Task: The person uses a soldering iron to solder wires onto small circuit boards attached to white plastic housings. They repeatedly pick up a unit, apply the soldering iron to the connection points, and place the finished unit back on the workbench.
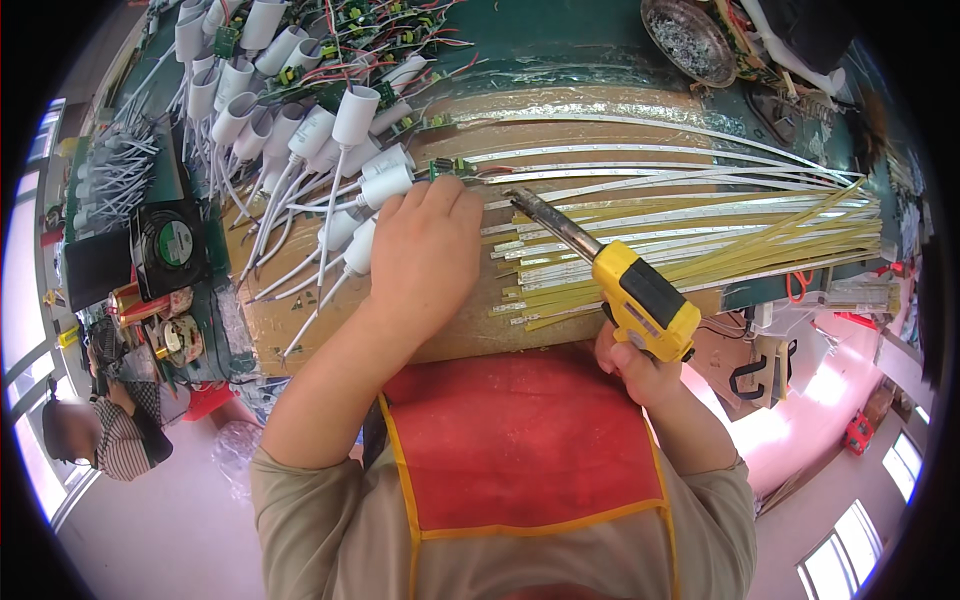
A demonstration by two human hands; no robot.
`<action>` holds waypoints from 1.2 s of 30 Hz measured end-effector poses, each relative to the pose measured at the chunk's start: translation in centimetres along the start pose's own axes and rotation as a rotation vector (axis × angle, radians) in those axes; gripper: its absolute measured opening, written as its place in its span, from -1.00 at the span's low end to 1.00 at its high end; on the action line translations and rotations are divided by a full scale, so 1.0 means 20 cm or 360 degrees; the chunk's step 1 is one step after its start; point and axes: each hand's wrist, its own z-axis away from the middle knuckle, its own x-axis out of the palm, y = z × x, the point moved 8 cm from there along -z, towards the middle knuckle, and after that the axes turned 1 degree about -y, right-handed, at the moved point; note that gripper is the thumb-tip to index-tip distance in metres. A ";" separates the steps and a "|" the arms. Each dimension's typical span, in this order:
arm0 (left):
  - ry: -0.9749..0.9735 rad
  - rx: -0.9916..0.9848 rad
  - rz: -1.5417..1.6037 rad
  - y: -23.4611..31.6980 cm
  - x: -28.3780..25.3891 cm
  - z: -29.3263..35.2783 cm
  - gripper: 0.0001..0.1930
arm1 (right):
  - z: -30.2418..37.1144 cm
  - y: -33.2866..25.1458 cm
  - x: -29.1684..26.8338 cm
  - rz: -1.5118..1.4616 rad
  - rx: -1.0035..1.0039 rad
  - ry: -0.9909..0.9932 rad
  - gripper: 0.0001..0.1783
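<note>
Left hand (pixel 428 245) curled palm down, fingertips at a small green circuit board (pixel 447 166), side of the hand against a white cylindrical housing (pixel 387 187). Actual pinch is hidden, can't tell what's gripped. Right hand (pixel 642 372) is wrapped on the lower side of a yellow-and-black soldering gun (pixel 640 300); its darkened tip is just beside the board's wire end. Can't confirm contact.

Progress, my read: mid-batch. A few white LED strips (pixel 600 148) fan out with left ends near the boards; could be joined already, joints too small to verify. Yellow-backed strips (pixel 740 240) are bundled right of the left hand, left ends with no leads I can make out, so probably not done. Big heap of housings (pixel 355 117) upper left, boards and red leads among them; can't split done from pending.

Writing: round label on the black fan (pixel 168 248) at left, print unreadable at this size. Faint grey marks on one housing, small markings on the gun's side, also illegible.
</note>
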 end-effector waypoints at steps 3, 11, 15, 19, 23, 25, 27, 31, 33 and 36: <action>0.0004 0.0003 0.0002 0.00 0.00 0.00 -0.93 | 0.00 -0.01 -0.02 0.0002 0.0003 0.0027 -0.82; 0.0005 0.0018 -0.0019 0.01 0.00 0.00 -0.93 | -0.02 -0.02 -0.05 -0.0054 0.0004 0.0068 -0.79; 0.0014 0.0026 -0.0014 0.01 -0.01 0.00 -0.93 | -0.03 -0.03 -0.04 -0.0081 -0.0038 0.0053 -0.78; 0.0030 0.0029 -0.0010 0.01 -0.02 0.00 -0.93 | -0.03 -0.02 -0.03 -0.0133 -0.0069 0.0028 -0.76; 0.0019 0.0031 -0.0053 0.01 -0.01 0.00 -0.91 | -0.04 -0.03 -0.02 -0.0123 -0.0117 0.0016 -0.72; 0.0034 0.0034 -0.0090 0.01 0.00 0.00 -0.90 | -0.03 -0.02 -0.03 -0.0113 -0.0110 -0.0003 -0.70; 0.0015 0.0037 -0.0100 0.01 0.01 0.01 -0.88 | -0.03 -0.02 -0.03 -0.0119 -0.0149 -0.0003 -0.65; 0.0015 0.0070 -0.0102 0.01 0.00 0.01 -0.86 | -0.03 0.01 -0.04 -0.0187 -0.0112 -0.0002 -0.25; 0.0014 0.0075 -0.0092 0.02 0.00 0.01 -0.85 | -0.02 0.02 -0.05 -0.0171 -0.0127 0.0006 -0.24; -0.0004 0.0073 -0.0103 0.01 0.00 0.01 -0.85 | -0.03 -0.01 -0.04 -0.0104 -0.0189 -0.0021 -0.37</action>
